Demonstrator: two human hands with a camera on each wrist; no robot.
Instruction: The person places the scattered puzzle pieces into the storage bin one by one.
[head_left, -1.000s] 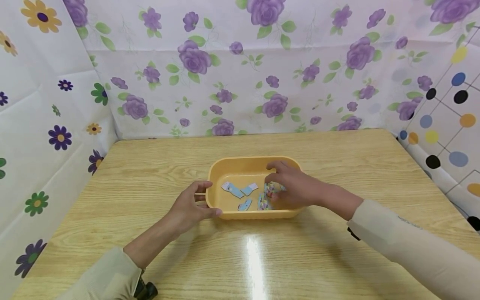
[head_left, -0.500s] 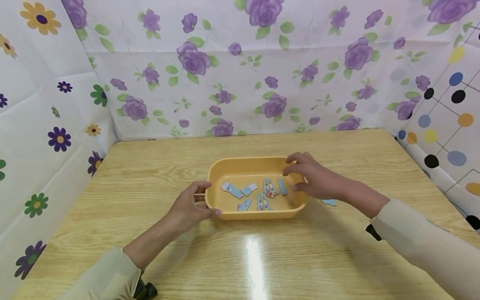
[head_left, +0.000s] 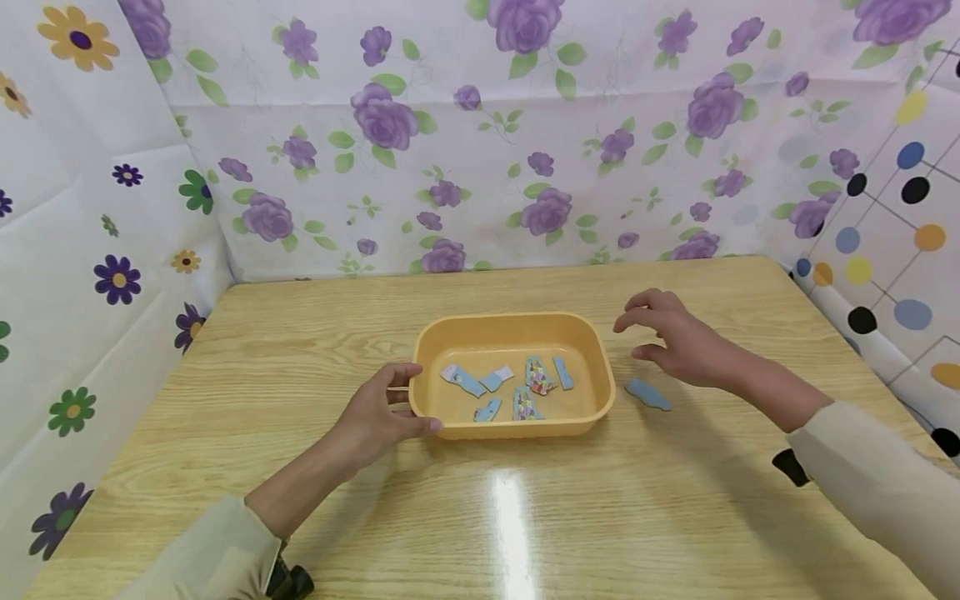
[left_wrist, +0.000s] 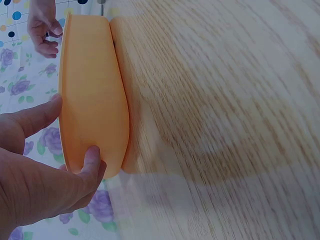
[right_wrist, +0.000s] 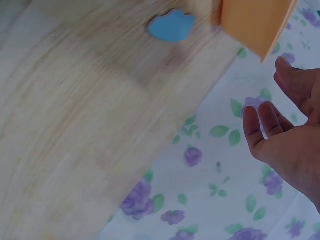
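Observation:
A yellow plastic tray (head_left: 517, 429) stands on the wooden table, holding several flat puzzle pieces with blue and multicoloured printing, such as a castle-like piece (head_left: 537, 375) and a narrow blue one (head_left: 563, 373). My left hand (head_left: 378, 412) grips the tray's left end, with thumb and fingers spread around it. In the left wrist view the fingertips (left_wrist: 91, 157) press on the tray's outer wall. My right hand (head_left: 682, 342) hovers beyond the tray's right end, fingers loosely bent around nothing. Below it, a loose blue puzzle piece (head_left: 648, 394) lies on the tabletop, apart from the tray.
The wood-grain table (head_left: 337, 317) extends around the tray on all sides. Behind it hangs a purple-flowered cloth (head_left: 465, 167). A flower-patterned cloth (head_left: 75, 250) borders the left side, and a dotted cloth (head_left: 892, 250) borders the right.
My right hand has moved out of the tray to the right, uncovering the narrow blue piece inside and the loose blue piece on the table. My left hand and the tray have stayed put.

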